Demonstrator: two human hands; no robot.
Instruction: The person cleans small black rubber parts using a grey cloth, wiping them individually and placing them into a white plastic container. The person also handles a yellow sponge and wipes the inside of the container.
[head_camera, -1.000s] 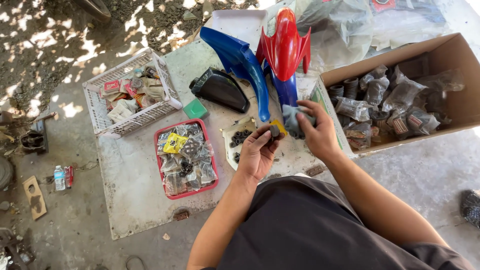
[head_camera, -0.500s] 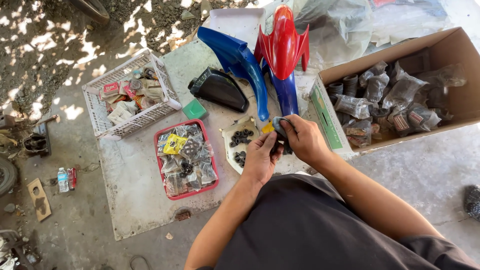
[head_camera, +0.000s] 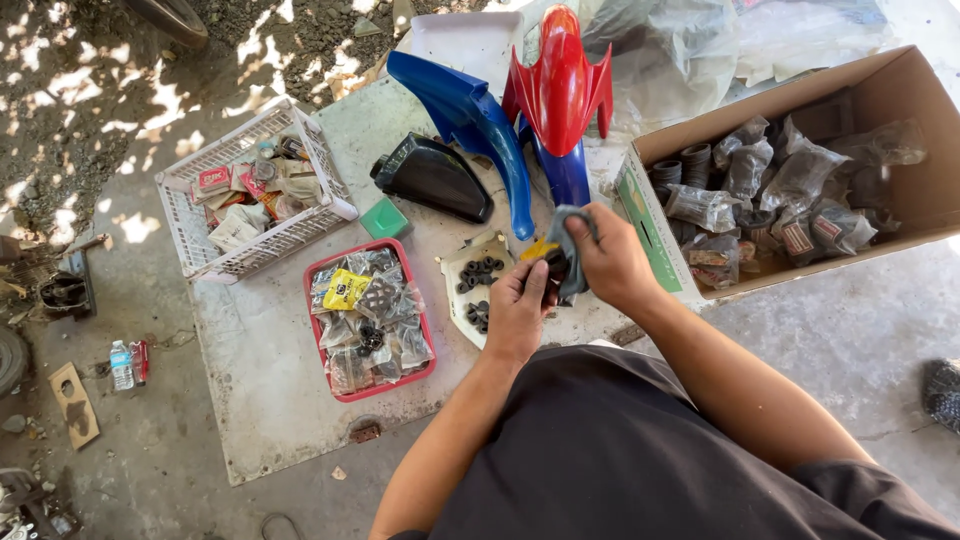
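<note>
Grey cloth (head_camera: 570, 240) pinched in right hand (head_camera: 610, 262) sits just right of, touching, small dark part (head_camera: 553, 268) gripped by left hand (head_camera: 517, 305) fingertips.

Bare forearms without sleeves, bare hands (head_camera: 560, 285), no gloves, dark charcoal garment across the lap

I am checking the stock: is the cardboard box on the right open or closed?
Open. The cardboard box has no flap over its top, so the plastic-bagged dark parts inside show plainly.
</note>
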